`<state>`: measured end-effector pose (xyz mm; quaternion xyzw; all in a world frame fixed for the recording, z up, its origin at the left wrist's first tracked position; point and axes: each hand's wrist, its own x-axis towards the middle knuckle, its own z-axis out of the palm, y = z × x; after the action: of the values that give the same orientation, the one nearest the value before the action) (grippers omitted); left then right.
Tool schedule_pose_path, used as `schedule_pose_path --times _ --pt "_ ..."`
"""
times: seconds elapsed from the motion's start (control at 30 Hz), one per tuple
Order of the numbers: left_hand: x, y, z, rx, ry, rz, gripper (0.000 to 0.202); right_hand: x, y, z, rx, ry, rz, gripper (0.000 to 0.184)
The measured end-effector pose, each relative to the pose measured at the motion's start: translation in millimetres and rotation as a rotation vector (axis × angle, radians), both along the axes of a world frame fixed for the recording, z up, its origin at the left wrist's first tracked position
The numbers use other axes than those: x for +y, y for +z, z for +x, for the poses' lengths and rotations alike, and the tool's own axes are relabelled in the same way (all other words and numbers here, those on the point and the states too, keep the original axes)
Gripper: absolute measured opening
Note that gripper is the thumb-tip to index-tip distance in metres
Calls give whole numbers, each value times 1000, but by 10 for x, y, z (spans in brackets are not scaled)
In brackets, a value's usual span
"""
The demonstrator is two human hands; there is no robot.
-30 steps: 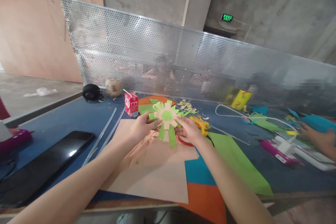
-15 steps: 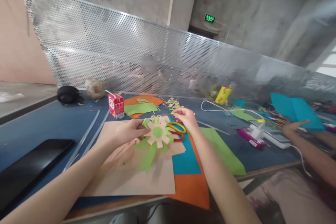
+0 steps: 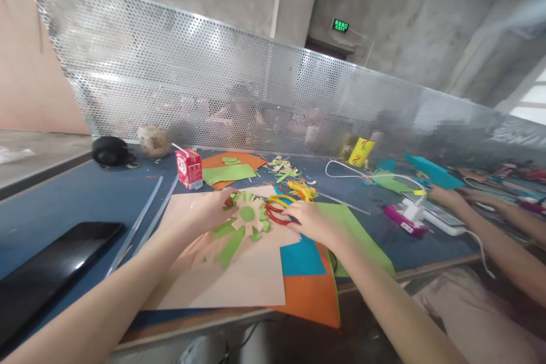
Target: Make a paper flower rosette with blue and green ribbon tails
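A paper flower [image 3: 247,214], pale peach petals with a green centre and a green paper stem, sits low over the pale paper sheet [image 3: 239,290]. My left hand [image 3: 213,207] has its fingers closed on the flower's left edge; the fingertips are partly hidden. Right of the flower are scissors [image 3: 277,218] with red and yellow handles. My right hand [image 3: 310,220] has its fingers closed at the red handle. Just behind that hand lies a yellow glue gun [image 3: 302,189]. The blades of the scissors cannot be made out.
Blue [image 3: 302,256], orange [image 3: 313,301] and green paper [image 3: 358,233] lie to the right. Paper scraps [image 3: 282,167], a red drink carton [image 3: 189,169] and a perforated metal screen [image 3: 179,79] are behind. A phone [image 3: 55,273] lies left, a purple power strip [image 3: 404,220] right, near another person's arms.
My right hand has come down from above the scissors to their handles, uncovering the glue gun. The flower and my left hand have shifted slightly left. The neighbour's blue paper has been lowered.
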<state>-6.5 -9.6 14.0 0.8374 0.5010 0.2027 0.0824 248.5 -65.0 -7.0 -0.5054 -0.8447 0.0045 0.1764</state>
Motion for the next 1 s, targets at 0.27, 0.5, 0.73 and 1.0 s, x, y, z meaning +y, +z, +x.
schedule_pose_path --times 0.27,0.5,0.73,1.0 --pt "39 -47 65 -46 -161 203 40 82 14 95 -64 11 109 16" --pt "-521 -164 686 293 -482 146 77 316 -129 88 141 7 187 15" --pt "-807 -288 989 220 -646 40 89 327 -266 158 252 50 119 13" --pt "-805 -206 1016 65 -695 13 73 365 -201 199 355 50 10 15"
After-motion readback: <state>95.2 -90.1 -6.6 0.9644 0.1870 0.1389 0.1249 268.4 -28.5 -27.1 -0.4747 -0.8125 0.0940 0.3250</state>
